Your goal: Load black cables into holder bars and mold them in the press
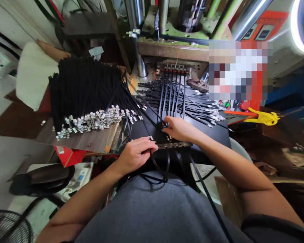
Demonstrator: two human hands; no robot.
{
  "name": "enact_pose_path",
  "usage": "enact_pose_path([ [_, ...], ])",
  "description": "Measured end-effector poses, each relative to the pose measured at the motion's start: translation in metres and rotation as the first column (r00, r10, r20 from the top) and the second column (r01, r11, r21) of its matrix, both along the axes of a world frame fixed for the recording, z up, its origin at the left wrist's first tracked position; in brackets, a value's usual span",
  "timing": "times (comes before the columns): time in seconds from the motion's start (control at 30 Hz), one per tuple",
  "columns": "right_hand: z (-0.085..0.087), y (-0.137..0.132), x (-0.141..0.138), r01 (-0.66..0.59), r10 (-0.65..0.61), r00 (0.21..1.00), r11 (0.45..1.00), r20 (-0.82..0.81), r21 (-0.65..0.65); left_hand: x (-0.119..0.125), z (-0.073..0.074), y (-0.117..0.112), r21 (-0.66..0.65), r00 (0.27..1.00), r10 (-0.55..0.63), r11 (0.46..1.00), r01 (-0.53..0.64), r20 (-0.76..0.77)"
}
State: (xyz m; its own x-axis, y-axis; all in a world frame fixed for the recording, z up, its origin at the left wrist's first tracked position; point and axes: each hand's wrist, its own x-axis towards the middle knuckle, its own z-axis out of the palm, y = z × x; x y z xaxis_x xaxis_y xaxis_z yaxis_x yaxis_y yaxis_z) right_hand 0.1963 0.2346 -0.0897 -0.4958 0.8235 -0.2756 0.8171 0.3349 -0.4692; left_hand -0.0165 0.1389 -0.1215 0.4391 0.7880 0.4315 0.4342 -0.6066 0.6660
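Observation:
My left hand (pixel 137 153) is closed in a pinch on a black cable at the left end of a slotted metal bar (pixel 176 145). The cable hangs in a loop below my fingers. My right hand (pixel 180 129), just above the bar, has its thumb and forefinger pinched on a black cable; the fingertips partly hide it. Small white connector ends (pixel 168 138) lie between the bar and my right hand. Beyond it, several flat black cables (pixel 171 98) run in parallel up to a metal mould (pixel 176 69) under the press. More cables hang from the bar towards my lap.
On the left, a large pile of black cables (pixel 88 86) with white connectors lies on a wooden board (pixel 91 140). More cables (pixel 207 111) spread sideways under the parallel ones. The press plate (pixel 174 50) overhangs the back. Yellow-handled cutters (pixel 262 118) are at right.

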Motion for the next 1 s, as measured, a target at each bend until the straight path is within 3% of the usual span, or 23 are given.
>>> enact_pose_path([
  [0.2,-0.001,-0.009,0.003,0.019,-0.019,1.000,1.000,-0.018,0.001,0.012,-0.001,0.005,0.034,0.999,-0.044,0.998,0.044,0.025],
  [0.47,0.018,-0.013,0.025,0.013,-0.014,1.000,0.999,0.007,0.034,0.035,0.022,0.006,-0.002,0.958,-0.034,0.999,0.035,-0.286],
  [0.57,0.020,-0.018,0.030,0.009,-0.009,1.000,1.000,0.027,0.027,0.021,0.029,0.004,-0.030,0.959,-0.066,0.998,0.060,-0.276],
  [0.63,0.018,-0.022,0.033,-0.001,0.001,0.999,1.000,0.043,0.003,-0.002,0.034,-0.002,-0.040,0.963,0.032,0.998,-0.044,-0.266],
  [0.7,0.017,-0.027,0.035,-0.007,0.007,0.999,1.000,0.054,-0.009,-0.029,0.037,-0.008,-0.070,0.922,0.223,0.964,-0.257,-0.317],
  [0.77,0.017,-0.030,0.036,-0.015,0.015,0.999,1.000,0.047,0.004,-0.048,0.035,-0.012,-0.123,0.818,0.375,0.876,-0.467,-0.437],
  [0.83,0.018,-0.033,0.037,-0.021,0.020,0.999,1.000,0.035,0.017,-0.052,0.028,-0.012,-0.123,0.696,0.448,0.787,-0.605,-0.561],
  [0.9,0.019,-0.035,0.040,-0.040,0.039,0.999,0.999,0.024,0.037,-0.044,0.018,-0.007,-0.074,0.636,0.489,0.756,-0.650,-0.597],
  [1.0,0.017,-0.045,0.056,-0.117,0.116,0.993,0.987,0.014,0.114,-0.038,0.011,-0.007,-0.102,0.724,0.425,0.823,-0.559,-0.543],
])
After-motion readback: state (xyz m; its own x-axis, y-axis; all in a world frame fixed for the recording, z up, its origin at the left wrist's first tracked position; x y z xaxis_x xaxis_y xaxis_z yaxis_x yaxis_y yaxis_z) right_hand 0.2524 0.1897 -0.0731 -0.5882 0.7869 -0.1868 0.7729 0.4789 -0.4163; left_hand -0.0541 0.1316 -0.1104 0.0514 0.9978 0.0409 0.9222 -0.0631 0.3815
